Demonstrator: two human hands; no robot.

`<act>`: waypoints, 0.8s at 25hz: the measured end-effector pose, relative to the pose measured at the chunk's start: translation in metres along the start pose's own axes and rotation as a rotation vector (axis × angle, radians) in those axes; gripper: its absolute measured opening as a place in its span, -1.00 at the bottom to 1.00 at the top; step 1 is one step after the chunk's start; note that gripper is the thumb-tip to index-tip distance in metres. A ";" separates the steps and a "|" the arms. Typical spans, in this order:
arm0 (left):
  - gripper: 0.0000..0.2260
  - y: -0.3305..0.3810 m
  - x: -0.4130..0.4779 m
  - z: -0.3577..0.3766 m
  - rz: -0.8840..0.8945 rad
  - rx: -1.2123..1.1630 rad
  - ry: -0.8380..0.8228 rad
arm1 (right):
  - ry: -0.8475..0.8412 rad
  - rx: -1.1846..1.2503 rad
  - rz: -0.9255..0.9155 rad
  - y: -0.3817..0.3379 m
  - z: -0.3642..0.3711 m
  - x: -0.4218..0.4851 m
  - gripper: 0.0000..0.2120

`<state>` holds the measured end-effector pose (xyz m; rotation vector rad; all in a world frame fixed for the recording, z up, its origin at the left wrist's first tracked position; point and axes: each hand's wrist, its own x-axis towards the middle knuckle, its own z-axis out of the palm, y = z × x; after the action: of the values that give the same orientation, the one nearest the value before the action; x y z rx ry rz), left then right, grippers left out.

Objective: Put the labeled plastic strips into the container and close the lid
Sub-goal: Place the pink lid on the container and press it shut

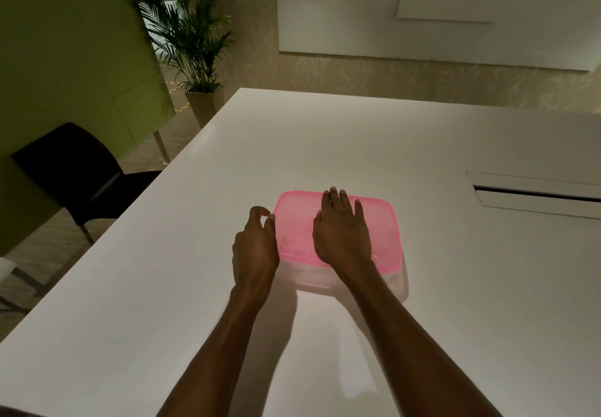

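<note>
Closing stage now: right hand [341, 231] spread flat, pressing pink lid [296, 221] onto container [309, 278], left hand [257, 247] loosely curled, holding nothing, at the lid's left edge; next, probably pressing the corners to seat it.

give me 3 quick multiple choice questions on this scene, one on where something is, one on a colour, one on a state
1. Where is the right hand?
A. flat on the lid
B. on the chair
C. off the table

2. What colour is the lid?
A. blue
B. pink
C. green

3. What state is the container in?
A. lid off beside it
B. tipped over
C. lid on top

Answers: 1 A, the palm lies spread on the lid. 2 B, the lid is translucent pink. 3 C, the lid covers the clear container, with the left hand curled at its left edge.
</note>
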<state>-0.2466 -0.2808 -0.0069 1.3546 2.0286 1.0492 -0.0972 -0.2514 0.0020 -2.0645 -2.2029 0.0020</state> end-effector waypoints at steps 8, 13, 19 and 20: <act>-0.76 0.019 -0.003 0.000 0.229 0.654 0.079 | 0.051 0.045 -0.004 0.001 0.004 0.000 -0.46; -0.59 0.046 -0.001 0.027 0.509 0.665 -0.114 | 0.134 0.105 -0.035 0.006 0.011 -0.004 -0.53; -0.63 0.050 0.041 0.024 0.518 0.672 -0.118 | 0.233 0.404 0.141 0.034 -0.013 0.006 -0.66; -0.64 0.051 0.048 0.024 0.519 0.682 -0.113 | 0.229 0.320 0.173 0.044 -0.018 0.009 -0.66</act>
<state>-0.2202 -0.2178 0.0213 2.3157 2.0820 0.4294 -0.0525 -0.2404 0.0165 -1.9585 -1.7581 0.1199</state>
